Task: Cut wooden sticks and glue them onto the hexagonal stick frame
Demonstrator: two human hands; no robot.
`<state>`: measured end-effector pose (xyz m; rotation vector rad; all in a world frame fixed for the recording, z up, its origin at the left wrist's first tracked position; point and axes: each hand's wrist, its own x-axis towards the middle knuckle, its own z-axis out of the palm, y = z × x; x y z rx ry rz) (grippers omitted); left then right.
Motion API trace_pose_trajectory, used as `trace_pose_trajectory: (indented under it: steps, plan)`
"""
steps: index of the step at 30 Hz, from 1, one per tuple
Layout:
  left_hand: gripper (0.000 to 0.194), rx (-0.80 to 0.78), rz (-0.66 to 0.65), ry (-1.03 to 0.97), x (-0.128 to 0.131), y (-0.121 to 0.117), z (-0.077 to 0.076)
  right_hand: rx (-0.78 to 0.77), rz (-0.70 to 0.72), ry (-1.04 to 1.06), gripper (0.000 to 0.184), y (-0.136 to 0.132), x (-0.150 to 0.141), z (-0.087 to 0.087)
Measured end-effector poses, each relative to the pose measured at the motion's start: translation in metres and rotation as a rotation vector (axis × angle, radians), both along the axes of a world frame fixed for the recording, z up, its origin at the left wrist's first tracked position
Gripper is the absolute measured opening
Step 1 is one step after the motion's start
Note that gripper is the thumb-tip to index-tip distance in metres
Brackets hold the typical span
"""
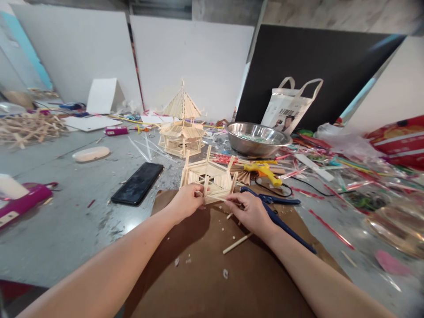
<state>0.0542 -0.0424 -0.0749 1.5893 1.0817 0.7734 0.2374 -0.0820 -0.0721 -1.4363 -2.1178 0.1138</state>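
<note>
A six-sided frame of pale wooden sticks point(222, 179) with upright posts stands on a brown sheet point(198, 274). My left hand point(188, 201) is closed on its near left side, by a front post. At the near right edge, my right hand point(250, 213) pinches a thin wooden stick point(219, 198) that lies along the front of the frame. A loose wooden stick point(236, 244) rests on the sheet below my right hand. Blue-handled pliers point(281, 221) lie partly behind my right wrist. Fingertips of both hands are partly hidden.
A finished-looking stick pavilion point(183, 128) stands behind. Left of the sheet lie a black phone point(137, 183) and a white oval case point(91, 153). A yellow glue gun point(265, 171), a steel bowl point(258, 141) and scattered colored strips point(308, 194) are at right.
</note>
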Motion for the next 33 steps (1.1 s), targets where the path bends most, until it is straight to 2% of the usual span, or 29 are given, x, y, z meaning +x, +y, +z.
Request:
trace_pose_trajectory:
  steps: [4, 12, 17, 24, 33]
  plan:
    - [0.024, 0.038, -0.007, 0.026, -0.002, 0.002, 0.000, 0.007, 0.001, -0.007, 0.019, 0.000, 0.000, 0.000]
    - [0.017, 0.136, -0.049, 0.256, -0.010, 0.005, 0.009, 0.029, 0.020, -0.013, 0.017, -0.001, -0.001, 0.002]
    - [0.015, 0.055, -0.056, 0.270, -0.010, 0.004, 0.012, 0.040, 0.026, -0.044, 0.017, -0.003, -0.004, 0.003]
    - [0.013, -0.023, -0.002, 0.243, -0.010, 0.007, 0.005, 0.053, 0.055, -0.090, 0.017, -0.003, -0.007, 0.000]
    - [0.033, -0.095, -0.036, 0.156, -0.008, 0.009, 0.001, 0.099, 0.086, -0.137, 0.019, -0.003, -0.015, 0.000]
